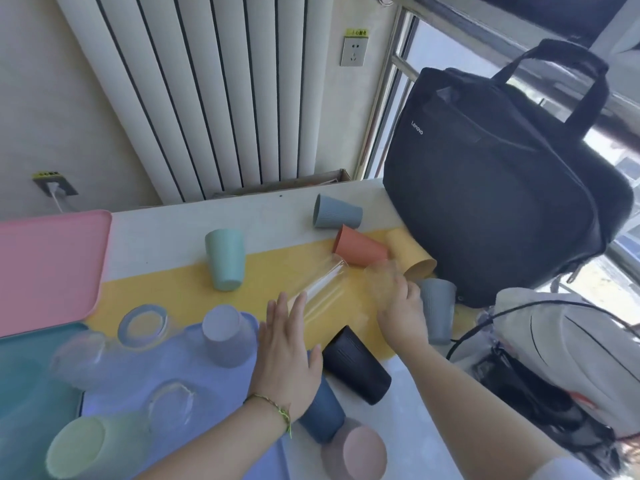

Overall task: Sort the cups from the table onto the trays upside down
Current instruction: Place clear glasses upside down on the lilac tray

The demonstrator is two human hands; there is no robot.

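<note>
A pink tray (45, 268) sits at the far left of the bench (180, 220), and it has no cups on it. Below it is a teal tray (27, 393). Next to that is a purple tray (221, 403). On the purple tray a light green cup (93, 445) and a pale purple cup (227, 336) stand upside down. Some clear glasses (143, 327) stand there too.

A mint cup (225, 259) sits partly on the yellow mat (173, 292). The left hand (287, 358) is flat over the edge of the purple tray. Its grip is apart, with straight fingers. The fingertips are at the near end of a tall clear glass (322, 289) that lies on its side on the mat. A blue cup (322, 414) shows under the wrist, and a pink cup (356, 448) is just below it. A black cup (356, 365) lies between the two arms.

Farther back a grey-blue cup (336, 212), an orange cup (358, 245) and a yellow cup (412, 258) lie on their sides. The right hand (398, 306) reaches in below them. It is blurred, so I cannot tell how its grip stands. A grey cup (438, 310) is just beside it. A black bag (502, 202) and a white bag (571, 358) are at the right
</note>
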